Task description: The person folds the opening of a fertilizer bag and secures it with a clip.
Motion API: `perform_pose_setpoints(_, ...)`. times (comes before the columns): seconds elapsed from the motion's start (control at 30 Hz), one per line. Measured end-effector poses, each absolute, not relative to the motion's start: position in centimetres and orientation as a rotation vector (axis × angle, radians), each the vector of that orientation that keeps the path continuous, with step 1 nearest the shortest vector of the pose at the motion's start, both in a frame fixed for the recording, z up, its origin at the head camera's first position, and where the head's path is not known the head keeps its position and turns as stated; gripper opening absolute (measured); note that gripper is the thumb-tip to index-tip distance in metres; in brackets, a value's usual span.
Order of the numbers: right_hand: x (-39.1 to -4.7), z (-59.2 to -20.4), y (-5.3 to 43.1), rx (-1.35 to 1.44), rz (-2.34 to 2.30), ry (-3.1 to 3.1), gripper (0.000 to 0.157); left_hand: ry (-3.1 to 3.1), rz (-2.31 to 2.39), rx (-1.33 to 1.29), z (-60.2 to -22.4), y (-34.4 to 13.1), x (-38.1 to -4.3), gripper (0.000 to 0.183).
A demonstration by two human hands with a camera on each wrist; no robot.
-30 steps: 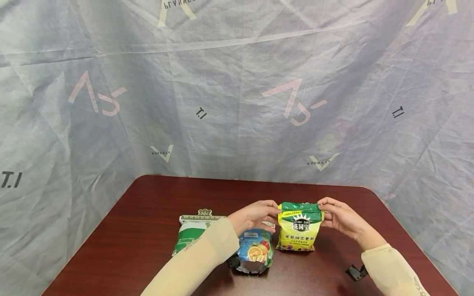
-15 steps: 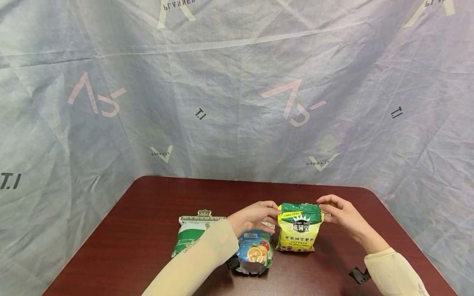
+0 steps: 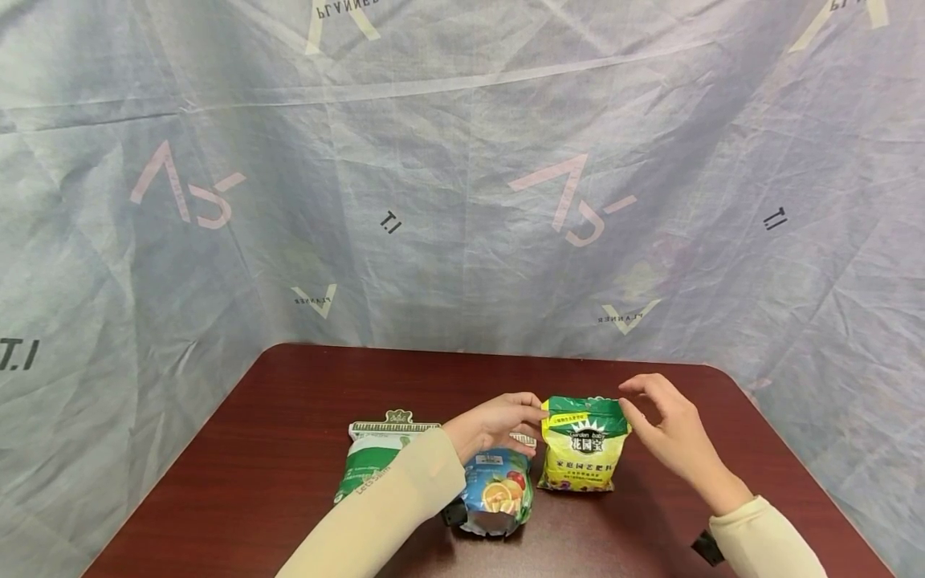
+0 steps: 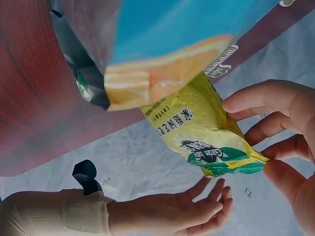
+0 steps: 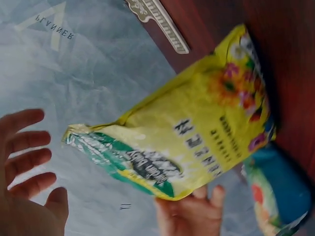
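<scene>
A yellow and green fertilizer bag (image 3: 584, 449) stands upright on the table, its top edge folded flat. My left hand (image 3: 499, 424) pinches its upper left corner; in the left wrist view the thumb (image 4: 285, 184) is right at that corner. Beside the upper right corner hovers my right hand (image 3: 668, 437), fingers loosely bent with nothing in them. The right wrist view shows a gap between its fingers (image 5: 34, 155) and the bag. A ruler-like clip (image 5: 160, 24) lies on the table behind the bag.
Left of the fertilizer bag is a blue bag with fruit pictures (image 3: 499, 490), clipped along its top and partly behind my left forearm. Further left lies a green and white bag (image 3: 372, 457) with a similar clip (image 3: 397, 421). Printed grey cloth (image 3: 462, 201) hangs behind the table (image 3: 289, 401).
My right hand has let go of the bag's upper right corner and drawn slightly away, its fingers spreading. The left hand and the bags stay in place.
</scene>
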State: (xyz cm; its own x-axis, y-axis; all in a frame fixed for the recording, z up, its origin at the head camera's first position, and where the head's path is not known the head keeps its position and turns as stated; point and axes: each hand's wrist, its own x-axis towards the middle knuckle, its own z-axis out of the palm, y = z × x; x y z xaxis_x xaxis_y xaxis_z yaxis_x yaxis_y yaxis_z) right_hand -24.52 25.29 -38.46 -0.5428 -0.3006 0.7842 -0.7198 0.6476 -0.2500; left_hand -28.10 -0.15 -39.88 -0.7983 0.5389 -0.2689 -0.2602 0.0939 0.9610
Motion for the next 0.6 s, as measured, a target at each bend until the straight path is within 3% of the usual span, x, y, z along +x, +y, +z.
perform_pose_setpoints(0.1,-24.5,-38.7,25.0,0.892,0.624,-2.037,0.018,1.792,1.765,0.276,-39.9,-0.2,-28.1,0.012)
perform_pose_setpoints(0.27,-24.7,-39.5,24.7,0.971,0.426,-1.951,0.037,1.793,1.766,0.279,-40.0,-0.2,-28.1,0.012)
perform_pose_setpoints(0.6,-25.4,-40.8,24.2,1.075,0.198,-1.779,0.036,1.806,1.766,0.27,-40.1,-0.1,-28.1,0.012)
